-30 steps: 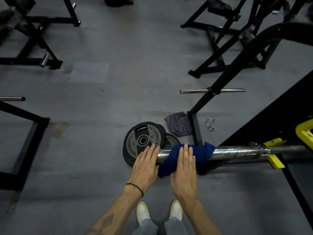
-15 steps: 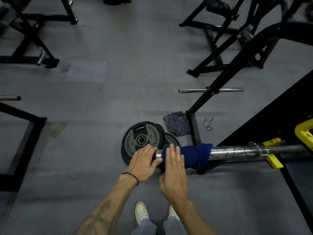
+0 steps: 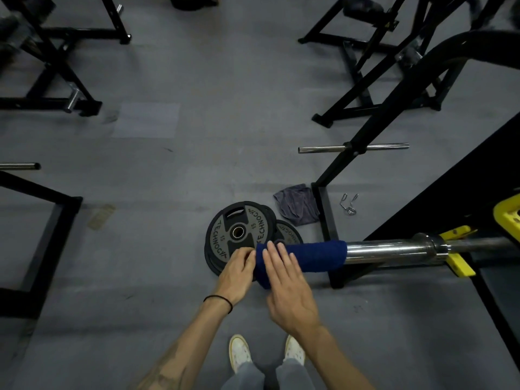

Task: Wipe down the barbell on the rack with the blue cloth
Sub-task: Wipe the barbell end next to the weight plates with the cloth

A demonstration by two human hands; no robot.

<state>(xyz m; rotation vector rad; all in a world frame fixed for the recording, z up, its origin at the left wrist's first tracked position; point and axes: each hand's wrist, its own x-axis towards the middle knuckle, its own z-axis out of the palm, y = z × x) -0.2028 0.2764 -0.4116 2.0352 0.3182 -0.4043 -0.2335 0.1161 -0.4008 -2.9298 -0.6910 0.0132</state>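
Both hands at the sleeve tip, blue cloth wrapped on the bar!

The left hand has curled in at the end of the barbell, pinching the cloth's edge there, where half a second ago it cupped the tip; the right hand lies flat, fingers straight, pressing the blue cloth, now smoothed further along the sleeve. The bar's tip is hidden under cloth and fingers, and the weight plates below are partly covered; the bar's far end runs out of view past the yellow rack hook.

Both hands on blue cloth wrapping barbell end.
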